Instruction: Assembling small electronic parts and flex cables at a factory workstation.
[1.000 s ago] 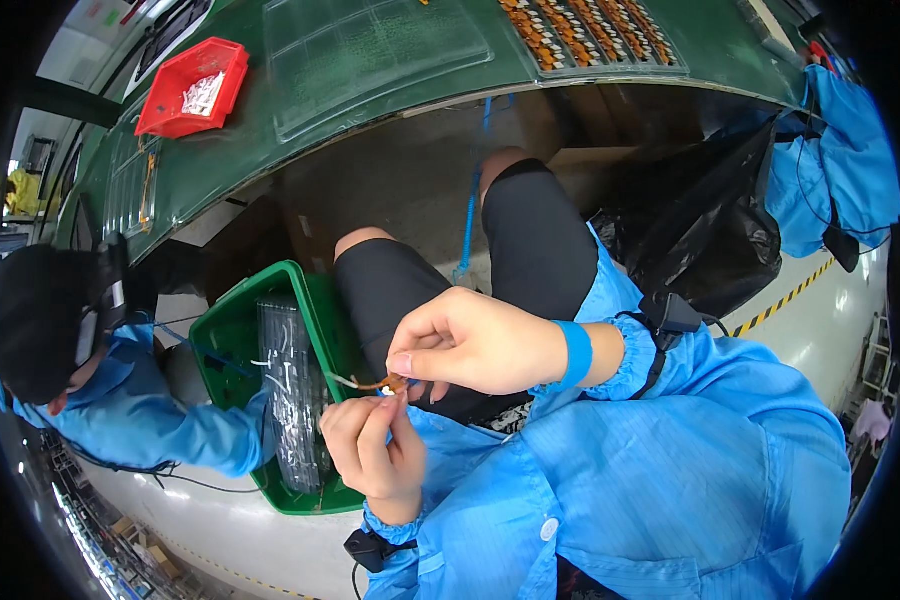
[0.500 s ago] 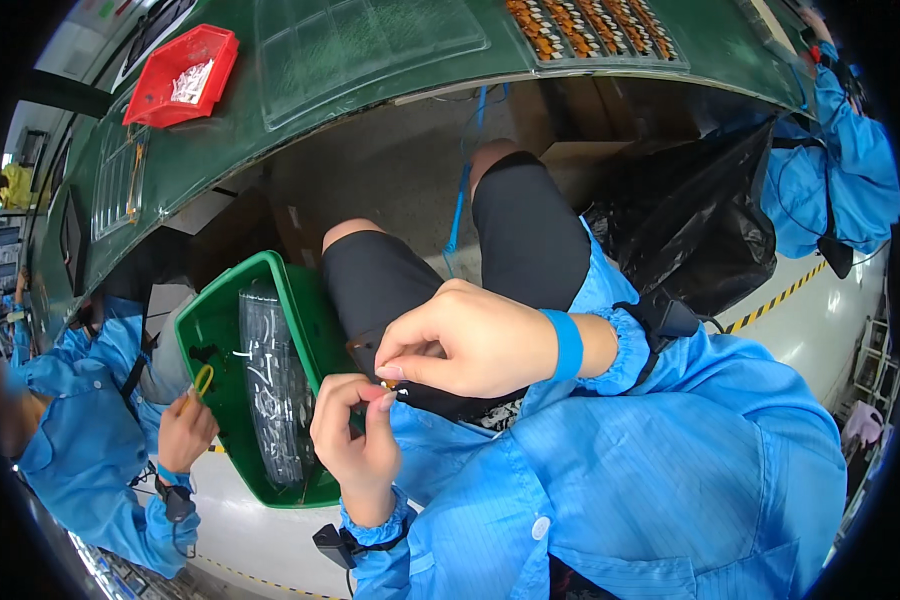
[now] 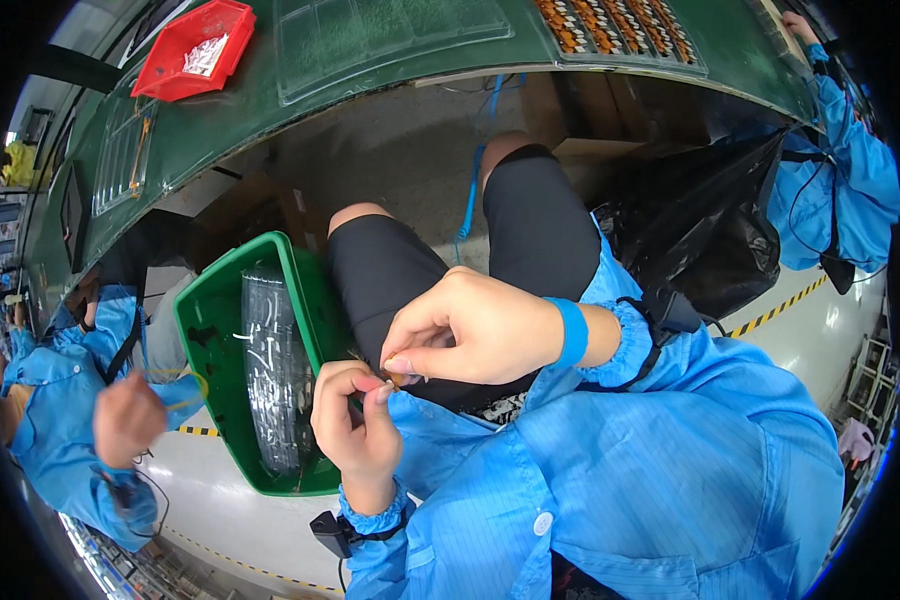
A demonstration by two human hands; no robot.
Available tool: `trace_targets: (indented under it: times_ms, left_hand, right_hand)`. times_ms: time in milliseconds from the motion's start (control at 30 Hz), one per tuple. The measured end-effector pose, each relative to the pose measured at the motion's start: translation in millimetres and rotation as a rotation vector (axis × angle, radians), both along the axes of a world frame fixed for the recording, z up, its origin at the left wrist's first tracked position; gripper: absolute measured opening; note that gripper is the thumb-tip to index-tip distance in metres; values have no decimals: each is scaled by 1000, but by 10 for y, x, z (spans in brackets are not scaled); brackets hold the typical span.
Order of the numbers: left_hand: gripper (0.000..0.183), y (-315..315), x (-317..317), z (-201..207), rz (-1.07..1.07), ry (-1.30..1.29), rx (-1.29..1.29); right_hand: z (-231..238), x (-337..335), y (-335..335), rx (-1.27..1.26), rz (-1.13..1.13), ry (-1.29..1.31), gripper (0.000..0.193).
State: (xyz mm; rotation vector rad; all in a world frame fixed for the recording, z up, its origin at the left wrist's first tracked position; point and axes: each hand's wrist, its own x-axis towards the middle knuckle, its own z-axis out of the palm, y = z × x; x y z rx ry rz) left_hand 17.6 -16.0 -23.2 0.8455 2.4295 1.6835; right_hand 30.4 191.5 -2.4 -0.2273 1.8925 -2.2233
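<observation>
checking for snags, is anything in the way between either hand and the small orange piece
Nothing visible: the right hand pinches the small orange piece and the left hand is right at it, though much of it is hidden.

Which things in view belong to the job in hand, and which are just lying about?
Part of it:
small orange piece, at the fingertips of the left hand and right hand
probably, orange-and-white pieces in rows on the table

Seemingly lying about:
red bin with white bits
green bin
black bag
</observation>
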Motion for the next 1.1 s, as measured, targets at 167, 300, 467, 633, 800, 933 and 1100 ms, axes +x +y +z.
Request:
trace_targets:
  times_ms: [167, 300, 467, 633, 800, 933, 1100]
  left_hand:
    - [10, 12, -31, 44, 66, -35, -8]
    - [10, 39, -88, 40, 128, -68, 78]
    - [6, -391, -48, -21, 601, -137, -19]
    - [1, -1432, -62, -683, 763, -159, -246]
    - [10, -1828, 45, -960, 687, -17, -860]
    - [7, -1182, -205, -401, 602, 232, -604]
    - [32, -83, 35, 379, 270, 41, -166]
  right_hand:
    - [-4, -60, 6, -50, 64, -26, 16]
    - [57, -77, 52, -82, 56, -58, 14]
    - [9, -22, 51, -99, 49, -160, 14]
    - [-69, 15, 34, -175, 63, -216, 18]
    - [-72, -58, 71, -197, 97, -196, 20]
    - [-40, -173, 124, -161, 130, -211, 23]
    - [-67, -114, -11, -152, 189, -57, 24]
